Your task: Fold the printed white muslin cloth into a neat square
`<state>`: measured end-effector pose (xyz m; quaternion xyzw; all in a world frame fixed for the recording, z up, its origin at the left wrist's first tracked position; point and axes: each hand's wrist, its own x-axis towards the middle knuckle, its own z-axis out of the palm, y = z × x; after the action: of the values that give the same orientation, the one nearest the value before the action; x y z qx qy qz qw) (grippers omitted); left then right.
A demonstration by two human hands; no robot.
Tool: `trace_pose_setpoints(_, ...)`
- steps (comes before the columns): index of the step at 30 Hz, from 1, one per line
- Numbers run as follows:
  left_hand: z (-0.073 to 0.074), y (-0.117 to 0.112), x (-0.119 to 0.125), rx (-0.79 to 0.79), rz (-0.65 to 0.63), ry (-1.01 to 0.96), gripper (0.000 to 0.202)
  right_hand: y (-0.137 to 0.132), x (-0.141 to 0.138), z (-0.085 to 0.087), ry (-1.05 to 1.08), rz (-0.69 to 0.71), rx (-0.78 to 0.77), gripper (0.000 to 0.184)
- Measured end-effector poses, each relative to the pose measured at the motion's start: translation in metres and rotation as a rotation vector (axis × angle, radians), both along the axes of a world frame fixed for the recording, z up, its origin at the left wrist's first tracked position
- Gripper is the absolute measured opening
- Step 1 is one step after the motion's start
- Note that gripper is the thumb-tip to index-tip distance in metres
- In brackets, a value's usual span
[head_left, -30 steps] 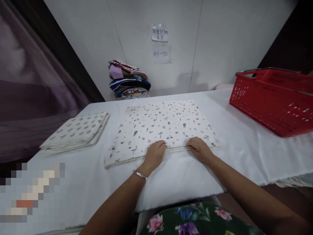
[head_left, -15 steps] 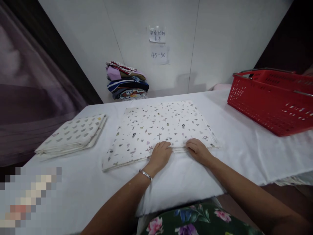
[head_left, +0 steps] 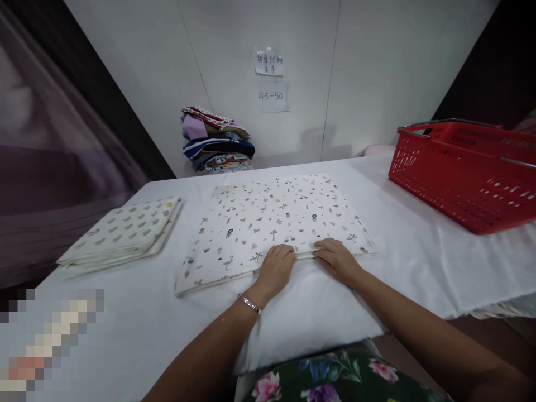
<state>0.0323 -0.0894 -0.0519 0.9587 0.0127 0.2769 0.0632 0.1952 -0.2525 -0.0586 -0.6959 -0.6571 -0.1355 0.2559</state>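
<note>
A white cloth with small printed figures (head_left: 272, 218) lies folded flat in the middle of the white table (head_left: 419, 262). My left hand (head_left: 274, 268), with a silver bracelet at the wrist, rests on the cloth's near edge with fingers curled over the layers. My right hand (head_left: 337, 259) sits close beside it on the same edge, fingers bent and pinching the fabric. Both hands are near the middle of that edge, a short gap between them.
A second folded printed cloth (head_left: 121, 231) lies at the left of the table. A stack of coloured folded fabrics (head_left: 215, 139) stands at the back against the wall. A red plastic basket (head_left: 464, 173) stands at the right. Two paper notes (head_left: 270, 78) hang on the wall.
My hands have drawn slightly closer together along the cloth's near edge. The cloth itself has barely shifted.
</note>
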Motion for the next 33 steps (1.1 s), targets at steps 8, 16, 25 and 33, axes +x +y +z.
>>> trace_pose_setpoints(8,-0.002,0.0,-0.002,0.073,0.013,0.031,0.02,-0.004,-0.006,0.001,-0.069,-0.029,0.002,0.021)
trace_pose_setpoints(16,0.0,-0.003,-0.005,0.17,0.058,0.057,0.021,-0.003,-0.003,-0.002,-0.082,0.003,-0.081,0.024)
trace_pose_setpoints(25,0.001,-0.003,-0.002,0.164,0.021,0.104,0.022,-0.001,-0.001,-0.009,-0.116,-0.025,-0.03,0.023)
trace_pose_setpoints(33,0.0,-0.003,-0.001,0.216,0.036,0.114,0.018,-0.001,-0.001,-0.005,-0.131,0.023,-0.013,0.02)
